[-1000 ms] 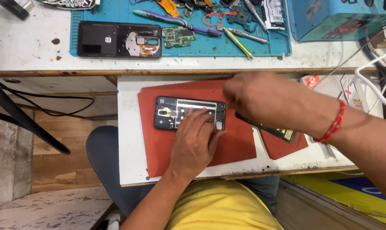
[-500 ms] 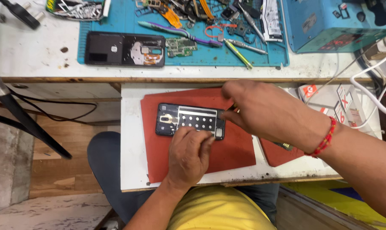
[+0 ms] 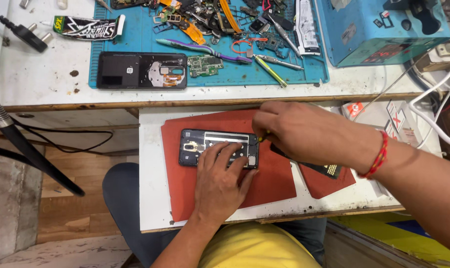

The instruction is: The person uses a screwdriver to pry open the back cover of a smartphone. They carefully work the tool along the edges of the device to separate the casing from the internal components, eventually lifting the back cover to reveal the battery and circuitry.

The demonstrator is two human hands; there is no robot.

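While the left hand point(image 3: 220, 181) lies flat with its fingers spread across the opened phone point(image 3: 219, 148), the phone stays pinned against the red mat point(image 3: 277, 181) — a hold that looks meant to stop it sliding under the tool. That hand is open, palm down, pressing rather than gripping. The right hand point(image 3: 304, 131) comes in from the right of the phone, closed around a thin screwdriver point(image 3: 262, 135) whose yellow-green bit shows between the fingers just at the phone's upper right corner; the tip itself is hidden, so I cannot tell which screw or part it touches.

The phone lies back-up with its cover off, its long side toward the person, roughly in the middle of the mat, and the mat sits on a small white table point(image 3: 153, 198) pulled over the person's lap — close in, probably so both hands can work steadily. To the right of the phone, partly under the right wrist, a dark flat piece point(image 3: 324, 169) rests on a second red mat.

Beyond the phone, farther from the person, a blue work mat point(image 3: 304, 72) carries loose parts: another dark phone body point(image 3: 141, 70), a small green circuit board point(image 3: 205, 65), tweezers and pens, set aside within reach. A blue machine point(image 3: 379, 30) stands up and to the right of the phone.
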